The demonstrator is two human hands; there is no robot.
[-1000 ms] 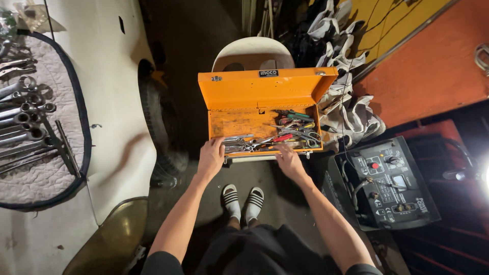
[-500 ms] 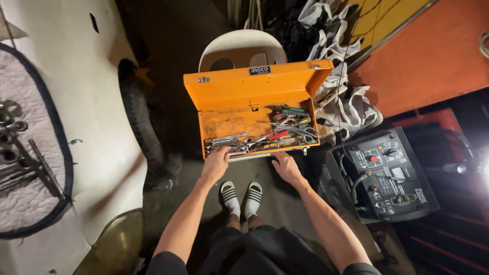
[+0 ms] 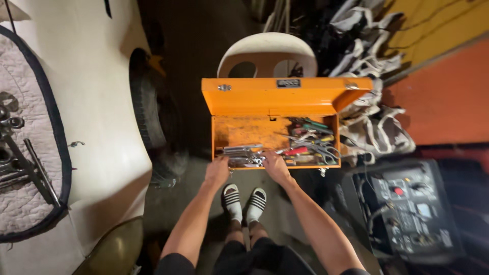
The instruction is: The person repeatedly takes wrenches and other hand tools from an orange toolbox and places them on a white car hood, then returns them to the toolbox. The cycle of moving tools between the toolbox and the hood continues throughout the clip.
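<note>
At the orange toolbox (image 3: 270, 133), long axis left-right, lid raised: left hand (image 3: 218, 170) and right hand (image 3: 275, 165), grips loose on wrenches (image 3: 243, 155).

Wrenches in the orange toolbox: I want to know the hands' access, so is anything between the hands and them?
Nothing visible. The toolbox lid stands open, and the left hand and right hand rest at its front edge beside the wrenches.

Head view, straight down, arm's-length near

small dark rectangular label (image 3: 288, 83) centred on orange toolbox lid (image 3: 244, 97), white stickers (image 3: 424, 210) on black machine (image 3: 412, 209)
</note>
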